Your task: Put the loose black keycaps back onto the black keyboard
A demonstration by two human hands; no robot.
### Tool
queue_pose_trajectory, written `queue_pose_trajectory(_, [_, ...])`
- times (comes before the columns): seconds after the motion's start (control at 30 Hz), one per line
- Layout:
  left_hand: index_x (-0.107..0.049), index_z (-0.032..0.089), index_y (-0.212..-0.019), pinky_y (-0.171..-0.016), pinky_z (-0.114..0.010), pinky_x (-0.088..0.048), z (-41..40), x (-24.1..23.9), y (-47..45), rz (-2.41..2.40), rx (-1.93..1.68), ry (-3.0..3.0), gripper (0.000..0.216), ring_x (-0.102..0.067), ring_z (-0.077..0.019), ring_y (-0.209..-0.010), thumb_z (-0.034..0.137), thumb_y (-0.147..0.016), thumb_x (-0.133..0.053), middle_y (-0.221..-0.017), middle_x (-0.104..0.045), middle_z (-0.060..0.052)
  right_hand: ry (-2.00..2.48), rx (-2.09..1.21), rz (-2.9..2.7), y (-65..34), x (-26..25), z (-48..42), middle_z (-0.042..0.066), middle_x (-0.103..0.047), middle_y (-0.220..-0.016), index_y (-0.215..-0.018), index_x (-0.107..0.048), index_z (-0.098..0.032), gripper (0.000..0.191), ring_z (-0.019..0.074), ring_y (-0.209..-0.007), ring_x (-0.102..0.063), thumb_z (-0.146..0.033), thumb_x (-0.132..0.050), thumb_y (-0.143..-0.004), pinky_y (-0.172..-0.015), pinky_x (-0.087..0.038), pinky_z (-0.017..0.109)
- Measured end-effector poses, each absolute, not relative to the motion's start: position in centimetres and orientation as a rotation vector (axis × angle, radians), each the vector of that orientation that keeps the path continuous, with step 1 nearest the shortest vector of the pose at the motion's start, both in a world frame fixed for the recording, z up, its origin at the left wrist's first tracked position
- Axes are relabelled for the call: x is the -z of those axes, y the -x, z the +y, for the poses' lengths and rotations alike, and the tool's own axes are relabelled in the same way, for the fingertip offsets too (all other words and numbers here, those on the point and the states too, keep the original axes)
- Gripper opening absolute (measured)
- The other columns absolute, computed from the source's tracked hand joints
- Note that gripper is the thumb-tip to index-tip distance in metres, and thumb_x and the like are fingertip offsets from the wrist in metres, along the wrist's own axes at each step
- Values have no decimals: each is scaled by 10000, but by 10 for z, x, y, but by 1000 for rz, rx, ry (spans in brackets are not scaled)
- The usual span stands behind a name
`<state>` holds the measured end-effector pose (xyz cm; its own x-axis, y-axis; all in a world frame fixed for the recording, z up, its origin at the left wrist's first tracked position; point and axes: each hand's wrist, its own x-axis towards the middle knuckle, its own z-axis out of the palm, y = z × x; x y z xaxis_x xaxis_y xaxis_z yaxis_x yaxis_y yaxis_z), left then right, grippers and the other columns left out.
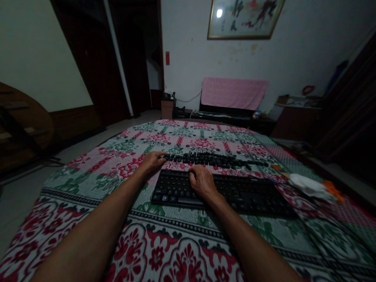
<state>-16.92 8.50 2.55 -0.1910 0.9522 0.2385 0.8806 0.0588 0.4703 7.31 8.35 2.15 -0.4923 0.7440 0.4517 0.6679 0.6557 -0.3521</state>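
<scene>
A black keyboard [246, 192] lies on the patterned cloth [176, 243] in front of me. My right hand [202, 181] rests on its left half, fingers curled down onto the keys. Behind the keyboard runs a long row of loose black keycaps [214, 159]. My left hand [152, 161] sits at the left end of that row, fingers bent and pinched at the first keycaps; what they hold is too small to make out.
A crumpled white cloth [307, 184] and orange bits [331, 188] lie at the right of the keyboard. A pink-covered cabinet [233, 94] stands by the far wall, a dark doorway [129, 70] to the left, and dark furniture [349, 109] on the right.
</scene>
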Motion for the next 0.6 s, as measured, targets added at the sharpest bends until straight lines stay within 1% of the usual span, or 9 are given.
queue_pose_trajectory(0.27, [-604, 232, -995, -678, -222, -356, 90, -26, 165, 2323, -685, -1818, 338, -542, -163, -754, 337, -686, -519, -786, -635, -24, 1087, -166, -2286, -73, -19, 84, 54, -576, -860, -852, -575, -167, 176, 156, -855, -488, -167, -433, -747, -793, -310, 268])
queue_pose_trajectory(0.43, [-606, 216, -958, -643, -215, -348, 92, -26, 167, 2344, -655, -1848, 320, -533, -160, -711, 338, -674, -521, -736, -619, -26, 1080, -164, -2281, -73, -19, 84, 47, -577, -853, -844, -574, -167, 170, 155, -849, -488, -167, -433, -747, -784, -310, 262])
queue_pose_trajectory(0.6, [-606, 195, -861, -603, -208, -332, 93, -29, 167, 2334, -573, -1893, 257, -523, -161, -712, 326, -660, -514, -736, -605, -34, 1084, -164, -2281, -73, -20, 83, 49, -573, -853, -851, -575, -166, 177, 152, -847, -485, -166, -429, -751, -785, -307, 261])
